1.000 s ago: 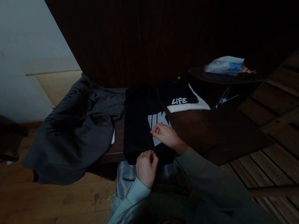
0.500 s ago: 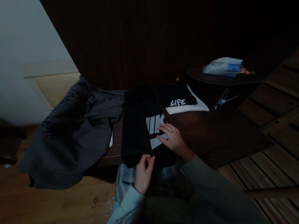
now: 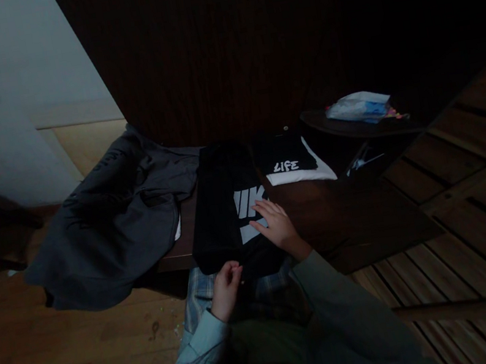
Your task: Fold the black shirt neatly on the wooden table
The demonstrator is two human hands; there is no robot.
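Note:
A black garment with white lettering (image 3: 224,210) lies folded lengthwise on a low dark wooden table (image 3: 346,214), its near end hanging over the table's front edge. My right hand (image 3: 276,226) rests flat on it, fingers spread over the white print. My left hand (image 3: 227,285) pinches the garment's near hem at the table edge, fingers curled round the cloth.
A crumpled grey garment (image 3: 110,223) drapes off the table's left end onto the wooden floor. A folded black and white shirt reading LIFE (image 3: 291,164) lies behind the right hand. A plastic packet (image 3: 358,108) sits on a dark shelf at right. A dark panel stands behind.
My left hand slid down and left along the garment's near hem. My right hand opened from a pinch and now lies flat on the print.

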